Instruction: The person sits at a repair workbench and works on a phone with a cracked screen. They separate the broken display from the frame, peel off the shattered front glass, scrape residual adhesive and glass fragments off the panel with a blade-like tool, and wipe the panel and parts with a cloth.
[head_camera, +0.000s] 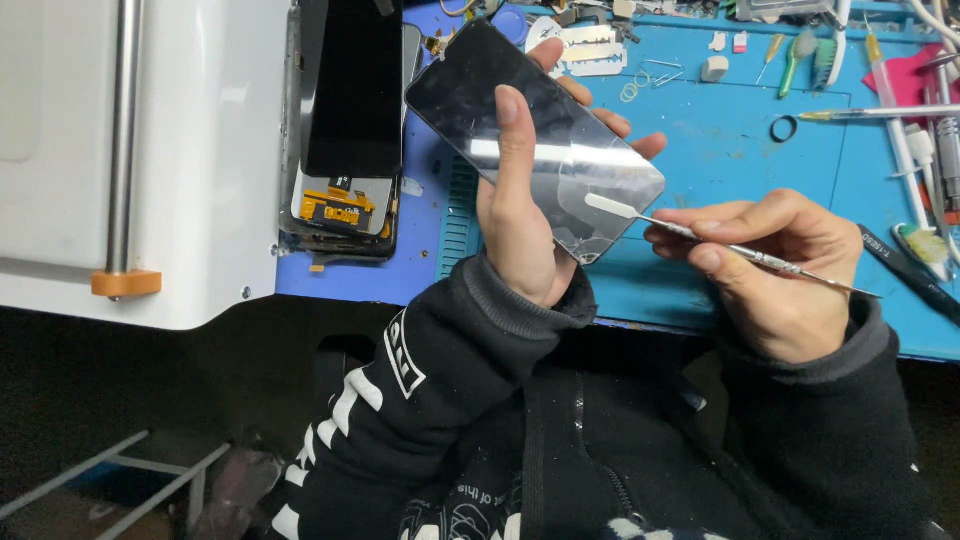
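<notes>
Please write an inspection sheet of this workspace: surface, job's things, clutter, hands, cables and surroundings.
Surface: blue mat, tools scattered along its far and right edges.
Job's things: dark phone screen, cracked near its lower corner; thin metal spatula, flat tip resting on the glass.
Clutter: opened phone at the mat's left, brushes, razor blade, black ring, tweezers.
Hands: left hand grips the screen; right hand pinches the spatula.
Cables: nothing seen.
Surroundings: white machine on the left; dark floor below.
</notes>
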